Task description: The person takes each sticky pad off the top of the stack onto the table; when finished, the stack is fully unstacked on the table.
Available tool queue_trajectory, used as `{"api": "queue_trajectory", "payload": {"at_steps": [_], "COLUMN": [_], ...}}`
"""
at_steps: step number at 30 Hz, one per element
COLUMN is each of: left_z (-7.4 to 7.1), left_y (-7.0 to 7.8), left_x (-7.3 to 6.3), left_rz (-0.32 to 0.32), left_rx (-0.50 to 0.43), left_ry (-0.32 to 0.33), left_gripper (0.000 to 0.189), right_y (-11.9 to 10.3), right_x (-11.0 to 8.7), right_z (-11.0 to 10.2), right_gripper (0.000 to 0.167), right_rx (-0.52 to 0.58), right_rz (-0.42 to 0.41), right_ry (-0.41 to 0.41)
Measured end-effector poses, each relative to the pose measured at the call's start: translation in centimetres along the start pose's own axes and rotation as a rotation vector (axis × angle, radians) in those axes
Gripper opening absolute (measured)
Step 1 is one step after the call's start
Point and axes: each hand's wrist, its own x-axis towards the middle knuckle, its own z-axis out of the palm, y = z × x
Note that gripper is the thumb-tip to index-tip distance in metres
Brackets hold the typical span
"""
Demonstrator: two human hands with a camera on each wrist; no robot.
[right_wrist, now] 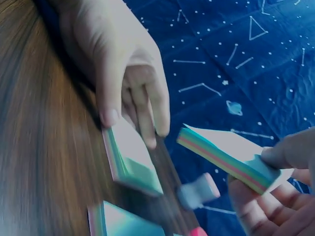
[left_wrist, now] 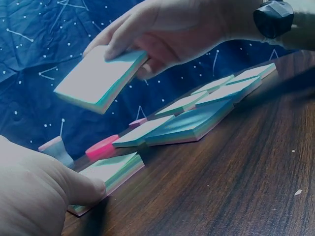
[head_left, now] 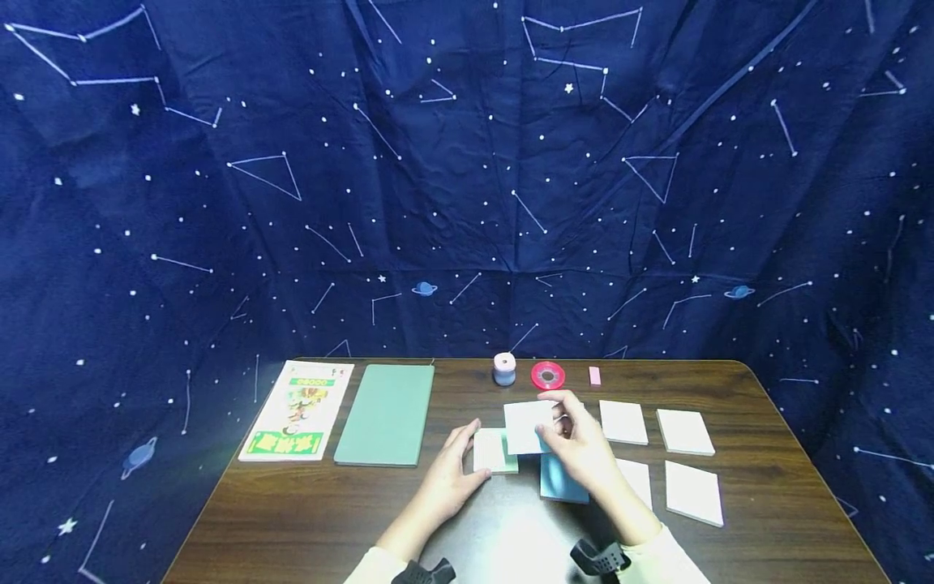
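My right hand (head_left: pixel 584 450) pinches a square pad of sticky notes (head_left: pixel 525 427) between thumb and fingers, raised above the table. Its top is white and, in the right wrist view, its edge (right_wrist: pixel 221 160) shows coloured layers. On the tabletop to its left lies a second sticky-note pad (head_left: pixel 490 453), partly shaded. My left hand (head_left: pixel 443 480) grips that one, thumb at the near edge and fingers at the far side. Below the right hand, a shaded bluish pad (head_left: pixel 562 480) lies on the table. Another pad behind the right hand is mostly hidden.
Several white-topped pads (head_left: pixel 684 431) lie in rows at the right. Along the back edge stand a spool-like roll (head_left: pixel 504 369), a red ring-shaped disc (head_left: pixel 548 375) and a small pink block (head_left: pixel 594 375). A green notebook (head_left: pixel 387 414) and an illustrated booklet (head_left: pixel 297 412) lie left.
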Motion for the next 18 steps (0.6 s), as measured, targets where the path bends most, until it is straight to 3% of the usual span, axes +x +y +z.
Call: {"api": "queue_trajectory", "payload": {"at_steps": [10,18], "left_z": [-0.1,0.1], "left_y": [-0.1,-0.2], "left_x": [-0.1,-0.1], "left_rz": [0.028,0.009], "left_rx": [0.1,0.093], "left_ry": [0.026,0.018], "left_gripper": [0.083,0.083], "right_y": [1.2,2.8], "right_x": [-1.3,-3.1], "right_z": [-5.4,-10.0], "right_gripper": [0.047,0.05], "right_rx": [0.056,-0.058], "right_rz": [-0.06,-0.082], "right_ry": [0.128,0.241]}}
